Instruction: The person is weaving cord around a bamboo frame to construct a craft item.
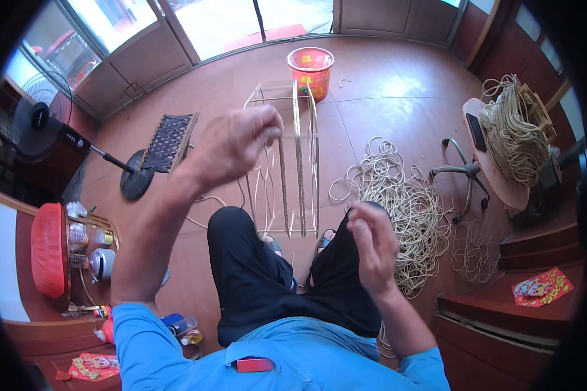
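A tall, thin-barred open frame (pixel 284 163) stands on the floor before my knees. Pale cord (pixel 296 120) runs up and down along its bars. My left hand (pixel 244 140) is raised over the frame's upper left side, its fingers curled closed. Whatever those fingers hold, if anything, is hidden. Above my right knee is my right hand (pixel 374 251), apart from the frame, with the thumb up and the fingers bent in, slightly smeared at the tips. No object shows clearly in it. A big tangled heap of pale cord (pixel 404 215) lies on the floor beside my right leg.
Behind the frame stands a red bucket (pixel 311 73). To the left are a black fan (pixel 42 124) and a low stool with a woven seat (pixel 169 140). At right, a wheeled chair (pixel 469 171) stands by a thick cord bundle (pixel 518 137). A red basin (pixel 47 251) is at the far left.
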